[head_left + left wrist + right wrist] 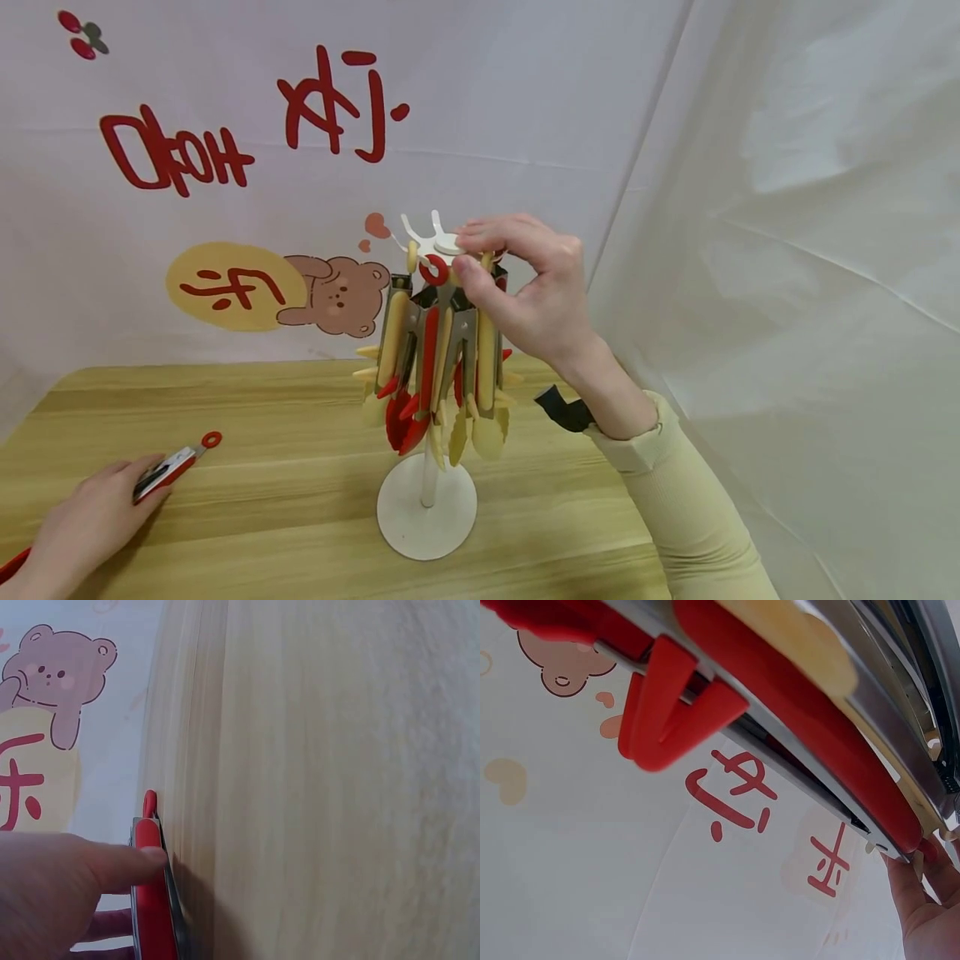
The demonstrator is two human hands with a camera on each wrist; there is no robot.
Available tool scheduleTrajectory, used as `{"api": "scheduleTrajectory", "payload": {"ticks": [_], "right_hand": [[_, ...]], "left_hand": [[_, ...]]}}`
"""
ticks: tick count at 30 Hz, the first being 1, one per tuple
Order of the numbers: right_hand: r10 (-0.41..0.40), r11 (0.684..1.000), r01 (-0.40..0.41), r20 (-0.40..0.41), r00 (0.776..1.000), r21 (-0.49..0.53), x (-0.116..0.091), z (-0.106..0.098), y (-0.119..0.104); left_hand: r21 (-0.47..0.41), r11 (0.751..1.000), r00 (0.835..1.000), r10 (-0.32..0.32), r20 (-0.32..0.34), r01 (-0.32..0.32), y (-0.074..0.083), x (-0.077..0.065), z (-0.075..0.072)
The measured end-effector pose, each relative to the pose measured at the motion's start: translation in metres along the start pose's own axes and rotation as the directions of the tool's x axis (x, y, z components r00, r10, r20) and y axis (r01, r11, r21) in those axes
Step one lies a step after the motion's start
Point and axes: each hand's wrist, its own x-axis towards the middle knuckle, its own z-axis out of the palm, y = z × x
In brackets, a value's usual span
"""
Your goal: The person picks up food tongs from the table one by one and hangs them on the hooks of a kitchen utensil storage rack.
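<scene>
In the head view, kitchen tongs [427, 358] with red or cream handles hang by end loops from a white rack [448, 243] with upturned hooks. My right hand [536, 283] grips the top of the rack, fingertips at its round cap and thumb lower, beside the loops. The right wrist view has fingertips close to the loop end of red-handled tongs [802, 727]; the exact contact is hidden. At lower left, my left hand [93, 521] holds another pair of red-handled tongs [154, 900] low over the table, thumb across the handle and red loop pointing away.
The rack's round white base [427, 533] stands on a wood-grain table [285, 475]. Behind it hangs a white cloth with a printed bear [347, 296] and red characters. Another white sheet [795, 208] closes off the right side. A dark strap piece [564, 408] juts from the right wrist.
</scene>
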Motion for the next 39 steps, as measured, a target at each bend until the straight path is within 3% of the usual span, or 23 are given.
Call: {"api": "scheduleTrajectory", "payload": {"ticks": [13, 28, 39], "right_hand": [[-0.006, 1.0, 0.006, 0.002, 1.0, -0.013, 0.002, 0.001, 0.001], [0.006, 1.0, -0.006, 0.002, 1.0, 0.015, 0.001, -0.001, 0.003], [0.003, 1.0, -0.003, -0.002, 1.0, 0.021, 0.001, 0.0, 0.005]], "left_hand": [[0.011, 1.0, 0.999, -0.007, 0.034, 0.007, -0.001, 0.001, 0.0], [0.027, 1.0, 1.0, 0.006, -0.018, -0.006, 0.004, -0.004, -0.002], [-0.012, 0.999, 0.994, 0.047, -0.096, -0.049, 0.013, -0.006, -0.007]]}}
